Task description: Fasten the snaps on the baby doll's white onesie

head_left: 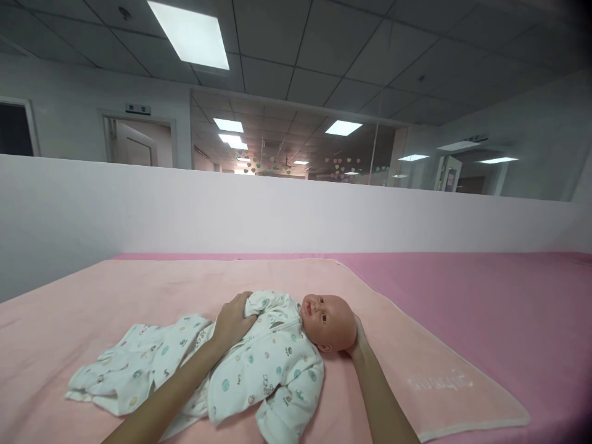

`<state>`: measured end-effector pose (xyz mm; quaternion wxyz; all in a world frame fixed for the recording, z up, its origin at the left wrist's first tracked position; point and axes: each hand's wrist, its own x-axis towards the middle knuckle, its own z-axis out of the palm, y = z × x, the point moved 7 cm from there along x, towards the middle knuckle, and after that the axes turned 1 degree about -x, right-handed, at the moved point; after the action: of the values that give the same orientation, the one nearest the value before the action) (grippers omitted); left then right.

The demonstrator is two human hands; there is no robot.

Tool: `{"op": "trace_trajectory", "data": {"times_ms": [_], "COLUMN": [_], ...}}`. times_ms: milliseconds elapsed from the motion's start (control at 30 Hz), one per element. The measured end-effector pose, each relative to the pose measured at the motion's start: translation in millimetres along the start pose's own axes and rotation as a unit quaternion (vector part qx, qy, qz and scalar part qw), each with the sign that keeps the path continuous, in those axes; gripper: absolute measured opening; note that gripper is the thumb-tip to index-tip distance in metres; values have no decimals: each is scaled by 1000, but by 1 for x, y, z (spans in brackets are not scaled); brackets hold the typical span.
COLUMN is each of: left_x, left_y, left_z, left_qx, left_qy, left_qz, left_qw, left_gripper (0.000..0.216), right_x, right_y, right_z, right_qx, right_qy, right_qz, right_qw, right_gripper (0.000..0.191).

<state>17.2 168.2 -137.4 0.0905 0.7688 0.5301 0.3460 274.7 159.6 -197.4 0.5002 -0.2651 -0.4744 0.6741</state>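
A baby doll (333,322) lies on its back across a peach blanket (398,370), its head toward the right. It wears a white printed top (259,370) and matching trousers (139,364). My left hand (234,320) rests on the doll's far side near its sleeve, thumb apart from the fingers; the fingertips are partly hidden by the cloth. Behind the doll's bald head, my right hand (358,338) cups the back of it, most of its fingers hidden beneath and behind the head.
The blanket is spread over a pink sheet (462,302) that shows at the right and along the back. A low white partition (287,213) runs behind the bed. Beyond it are a glass window (296,148), a doorway (139,142) and ceiling lights (194,34).
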Motion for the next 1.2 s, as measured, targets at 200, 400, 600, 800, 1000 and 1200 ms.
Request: {"op": "trace_trajectory", "data": {"times_ms": [200,400,600,800,1000,1200], "left_x": [-1,-1,0,0,0,-1], "left_y": [0,2,0,1,1,1], "left_z": [-1,-1,0,0,0,-1], "left_qx": [0,-2,4,7,4,6], "left_qy": [0,-6,-5,-4,-5,-7], "left_qz": [-2,-3,-7,-4,-5,-6], "left_qw": [1000,1000,1000,1000,1000,1000], "left_gripper": [39,40,41,40,40,39], "right_x": [-7,-6,-9,-12,-11,-9], "right_y": [-10,-17,-16,-11,-8,-9], "right_z": [15,23,27,27,11,20], "right_qx": [-122,-240,-161,-179,-86,-32], "right_qy": [9,61,56,65,94,35], "right_qz": [-12,-5,21,92,48,21], "right_qw": [992,969,985,977,991,999], "right_gripper": [34,40,42,41,34,30]}}
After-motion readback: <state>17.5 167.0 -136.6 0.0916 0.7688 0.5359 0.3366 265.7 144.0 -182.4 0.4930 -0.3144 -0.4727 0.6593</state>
